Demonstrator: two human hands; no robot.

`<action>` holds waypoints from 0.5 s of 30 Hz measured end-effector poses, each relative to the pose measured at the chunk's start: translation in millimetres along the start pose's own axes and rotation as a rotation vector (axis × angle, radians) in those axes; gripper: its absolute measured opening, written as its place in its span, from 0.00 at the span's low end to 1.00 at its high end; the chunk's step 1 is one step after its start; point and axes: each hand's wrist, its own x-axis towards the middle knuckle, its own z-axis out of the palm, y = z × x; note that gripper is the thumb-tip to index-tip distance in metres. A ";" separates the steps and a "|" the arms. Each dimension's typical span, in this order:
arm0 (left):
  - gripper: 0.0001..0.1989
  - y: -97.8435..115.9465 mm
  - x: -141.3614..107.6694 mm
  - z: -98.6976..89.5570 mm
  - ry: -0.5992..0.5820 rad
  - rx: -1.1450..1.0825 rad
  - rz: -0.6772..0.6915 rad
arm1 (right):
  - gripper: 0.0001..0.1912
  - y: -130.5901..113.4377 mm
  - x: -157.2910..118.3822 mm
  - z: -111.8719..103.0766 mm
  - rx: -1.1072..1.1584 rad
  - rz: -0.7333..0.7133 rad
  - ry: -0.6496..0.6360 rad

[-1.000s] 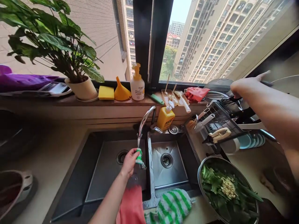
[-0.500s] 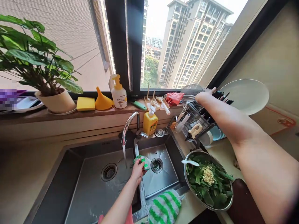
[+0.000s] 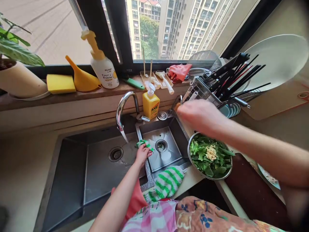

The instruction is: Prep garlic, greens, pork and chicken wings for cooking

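Observation:
My left hand (image 3: pixel 143 154) is closed on a small green-and-white striped cloth (image 3: pixel 142 143) above the divider between the two sink basins. Just left of it, water runs from the curved faucet (image 3: pixel 125 100) into the larger basin (image 3: pixel 96 174). My right hand (image 3: pixel 196 116) is curled into a fist, blurred by motion, above the bowl's far rim and in front of the dish rack. Whatever its fingers hold, if anything, is hidden. Below it stands a metal bowl (image 3: pixel 189 151) of green leaves (image 3: pixel 210 166) topped with chopped pale bits (image 3: pixel 211 152).
A striped fluffy towel (image 3: pixel 169 182) hangs at the sink's front edge. Behind the faucet stands a yellow AXE bottle (image 3: pixel 151 104). The sill holds a sponge (image 3: pixel 61 83), a funnel (image 3: pixel 85 77) and a pump bottle (image 3: pixel 103 69). Black-handled utensils (image 3: pixel 238 75) jut from the rack.
My right hand has come back from the rack toward me and down, over the bowl. The white spoon across the bowl no longer shows there. My left hand keeps the cloth. The view tilts down.

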 end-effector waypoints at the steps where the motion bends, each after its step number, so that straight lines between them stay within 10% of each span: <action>1: 0.13 -0.3 0.3 -0.8 -0.009 0.022 -0.006 | 0.09 -24.4 -15.2 24.0 0.055 -0.071 -0.112; 5: 0.21 0.2 -0.8 -1.4 -0.069 0.186 -0.041 | 0.06 -90.1 -26.2 141.7 0.429 0.101 -0.600; 9: 0.32 -1.5 -8.5 -3.2 -0.153 0.454 -0.082 | 0.10 -104.6 23.8 238.3 0.473 0.323 -0.645; 15: 0.28 1.9 -25.2 -12.9 -0.194 0.814 0.018 | 0.15 -123.8 66.8 316.5 0.615 0.604 -0.584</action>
